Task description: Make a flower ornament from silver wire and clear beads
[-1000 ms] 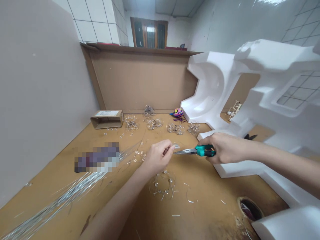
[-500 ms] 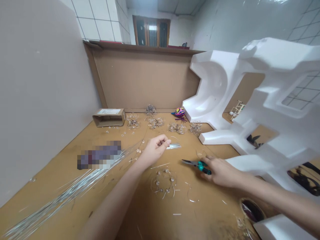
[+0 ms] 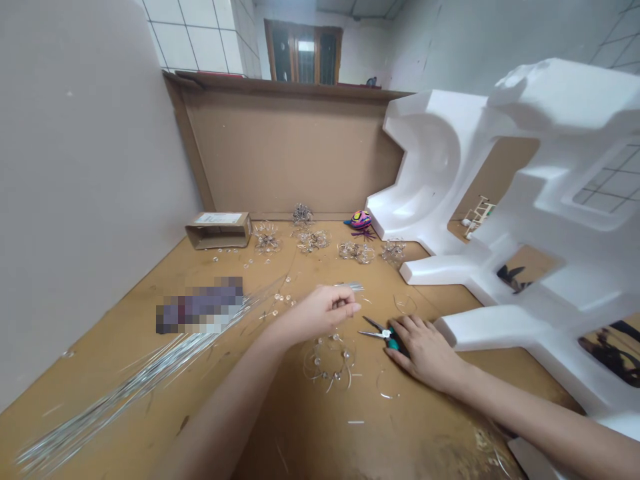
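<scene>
My left hand (image 3: 325, 313) hovers over the brown table with thumb and fingertips pinched together; what they pinch is too thin to make out. A small bunch of short cut wires (image 3: 351, 286) lies just beyond it. Below the hand lies a wire ring with clear beads (image 3: 327, 360). My right hand (image 3: 423, 350) rests flat on the table with fingers stretched over the teal handles of the needle-nose pliers (image 3: 375, 329), which lie with jaws slightly apart, pointing left.
A long bundle of silver wires (image 3: 125, 387) runs across the table's left. Several finished beaded wire pieces (image 3: 310, 240), a small cardboard box (image 3: 219, 229) and a colourful toy (image 3: 361, 221) sit at the back. Large white foam packing (image 3: 500, 200) fills the right. Cardboard wall (image 3: 290, 153) behind.
My right hand lowered the pliers from mid-air to the table and its fingers flattened over them. My left hand dropped lower and nearer; the short wires now lie beyond it.
</scene>
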Demonstrator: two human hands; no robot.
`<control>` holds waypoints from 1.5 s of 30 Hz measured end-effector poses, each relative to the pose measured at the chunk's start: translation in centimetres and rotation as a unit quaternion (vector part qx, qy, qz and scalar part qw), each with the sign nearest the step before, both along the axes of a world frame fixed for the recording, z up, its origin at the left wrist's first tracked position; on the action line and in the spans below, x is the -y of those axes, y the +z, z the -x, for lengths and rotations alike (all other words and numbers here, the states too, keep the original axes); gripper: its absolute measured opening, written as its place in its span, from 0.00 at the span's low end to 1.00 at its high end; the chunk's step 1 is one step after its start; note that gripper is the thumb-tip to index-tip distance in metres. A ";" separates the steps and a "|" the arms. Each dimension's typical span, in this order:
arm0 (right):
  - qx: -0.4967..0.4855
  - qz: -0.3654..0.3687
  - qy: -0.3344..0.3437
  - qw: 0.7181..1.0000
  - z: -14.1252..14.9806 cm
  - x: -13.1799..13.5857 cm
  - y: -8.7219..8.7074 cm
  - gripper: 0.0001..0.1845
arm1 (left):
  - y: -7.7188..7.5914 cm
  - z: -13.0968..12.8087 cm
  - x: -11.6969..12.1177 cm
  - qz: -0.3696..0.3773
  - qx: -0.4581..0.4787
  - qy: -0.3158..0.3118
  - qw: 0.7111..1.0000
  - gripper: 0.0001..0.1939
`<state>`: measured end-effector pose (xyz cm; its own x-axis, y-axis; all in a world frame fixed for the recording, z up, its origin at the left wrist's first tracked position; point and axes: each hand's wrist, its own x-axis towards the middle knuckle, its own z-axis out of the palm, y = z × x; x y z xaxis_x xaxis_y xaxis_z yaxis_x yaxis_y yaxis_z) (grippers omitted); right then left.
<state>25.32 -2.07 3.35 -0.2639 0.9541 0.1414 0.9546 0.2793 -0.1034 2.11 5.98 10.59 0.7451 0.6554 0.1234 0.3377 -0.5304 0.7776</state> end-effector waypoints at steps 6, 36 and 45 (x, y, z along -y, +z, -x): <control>-0.300 0.133 0.035 0.944 1.3 -0.8 4.4 0.19 | -0.1 -0.4 0.9 -0.094 -0.078 -0.053 0.991 0.13; -0.636 0.187 -0.068 0.746 6.1 -0.9 2.4 0.10 | -2.7 0.5 1.8 -0.202 -0.168 0.001 0.965 0.14; -0.678 0.136 -0.060 0.720 6.7 -3.1 -0.2 0.15 | -6.2 0.3 0.0 -0.060 -0.176 -0.047 0.982 0.16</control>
